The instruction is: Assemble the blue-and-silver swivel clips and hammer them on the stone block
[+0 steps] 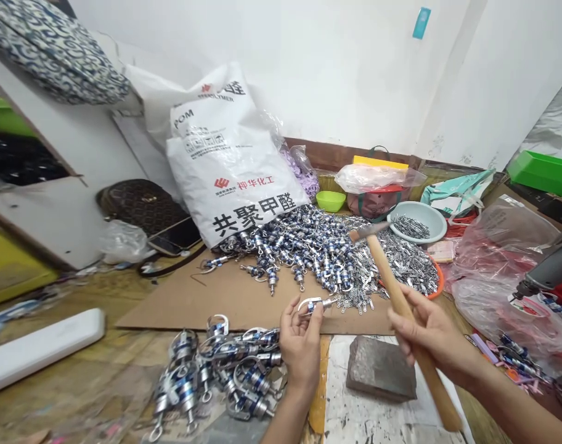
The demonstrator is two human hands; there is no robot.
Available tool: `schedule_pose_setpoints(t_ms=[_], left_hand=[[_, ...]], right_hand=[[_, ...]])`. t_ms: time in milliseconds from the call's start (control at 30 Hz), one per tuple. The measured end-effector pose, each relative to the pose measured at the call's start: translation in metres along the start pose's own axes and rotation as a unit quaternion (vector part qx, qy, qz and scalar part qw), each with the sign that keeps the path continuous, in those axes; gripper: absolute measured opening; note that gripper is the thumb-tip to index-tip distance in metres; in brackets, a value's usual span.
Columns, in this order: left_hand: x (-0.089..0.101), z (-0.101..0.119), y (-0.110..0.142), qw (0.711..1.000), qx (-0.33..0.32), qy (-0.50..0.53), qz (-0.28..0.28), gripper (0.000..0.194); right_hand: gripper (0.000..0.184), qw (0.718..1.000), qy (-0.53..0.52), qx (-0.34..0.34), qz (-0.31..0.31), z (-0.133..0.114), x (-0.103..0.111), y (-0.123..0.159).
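Left hand [302,345]: we are pinching one blue-and-silver fitting [315,303] at the fingertips, seemingly to steady it. Right hand [431,324]: we are gripping a hammer [392,280] around its wooden handle, likely for control. Dark block [381,369]: lying on a stained sheet [350,419], presumably for easy reach.

"POM", "…LYMER", red "化工" and large black "共聚甲醛" on the white plastic bag [230,163]

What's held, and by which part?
Right hand: hammer, by the middle of its wooden handle, head up. Left hand: small metal part, thumb and fingers at its body; exact contact can't be told.
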State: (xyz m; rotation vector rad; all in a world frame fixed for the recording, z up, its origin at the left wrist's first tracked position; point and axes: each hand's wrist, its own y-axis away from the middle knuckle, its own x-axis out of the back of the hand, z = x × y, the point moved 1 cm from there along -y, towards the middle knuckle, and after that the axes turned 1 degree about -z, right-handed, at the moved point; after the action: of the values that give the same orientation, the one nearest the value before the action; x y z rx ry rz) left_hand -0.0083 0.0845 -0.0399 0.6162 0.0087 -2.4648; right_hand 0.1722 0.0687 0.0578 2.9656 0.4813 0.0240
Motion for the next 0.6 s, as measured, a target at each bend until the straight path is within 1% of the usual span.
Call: schedule_pose_setpoints(t_ms=[67, 133, 200, 300, 367, 400, 500, 533, 567, 600], left_hand=[[-0.001, -0.001, 0.0, 1.0, -0.008, -0.004, -0.002, 0.055], [-0.001, -0.001, 0.001, 1.0, -0.014, -0.007, -0.003, 0.055], [-0.001, -0.002, 0.001, 1.0, -0.019, -0.01, -0.003, 0.056], [0.0, -0.002, 0.001, 1.0, -0.025, -0.015, -0.001, 0.057], [0.001, -0.001, 0.002, 1.0, -0.024, -0.02, 0.001, 0.058], [0.001, 0.0, 0.002, 1.0, -0.023, -0.022, 0.0, 0.059], [0.002, 0.0, 0.002, 0.999, -0.013, -0.029, -0.017, 0.058], [0.002, 0.0, 0.001, 0.999, -0.008, -0.032, -0.027, 0.057], [0.002, 0.0, 0.001, 0.999, -0.001, -0.034, -0.037, 0.056], [0.002, 0.0, 0.0, 0.998, 0.006, -0.036, -0.046, 0.055]], right_hand=[[0.06, 0.998, 0.047, -0.004, 0.037, 0.004, 0.013, 0.004], [0.063, 0.993, 0.099, -0.008, 0.07, 0.012, 0.024, 0.005], [0.067, 0.986, 0.142, -0.016, 0.086, 0.023, 0.031, 0.009], [0.065, 0.979, 0.182, -0.019, 0.093, 0.043, 0.041, 0.019], [0.065, 0.979, 0.179, -0.032, 0.091, 0.057, 0.047, 0.027], [0.066, 0.981, 0.166, -0.048, 0.083, 0.064, 0.05, 0.03], [0.072, 0.984, 0.122, -0.125, 0.037, 0.085, 0.064, 0.038], [0.071, 0.98, 0.131, -0.145, 0.024, 0.091, 0.069, 0.039], [0.068, 0.975, 0.163, -0.151, 0.016, 0.096, 0.075, 0.039], [0.063, 0.966, 0.218, -0.142, 0.013, 0.099, 0.08, 0.038]])
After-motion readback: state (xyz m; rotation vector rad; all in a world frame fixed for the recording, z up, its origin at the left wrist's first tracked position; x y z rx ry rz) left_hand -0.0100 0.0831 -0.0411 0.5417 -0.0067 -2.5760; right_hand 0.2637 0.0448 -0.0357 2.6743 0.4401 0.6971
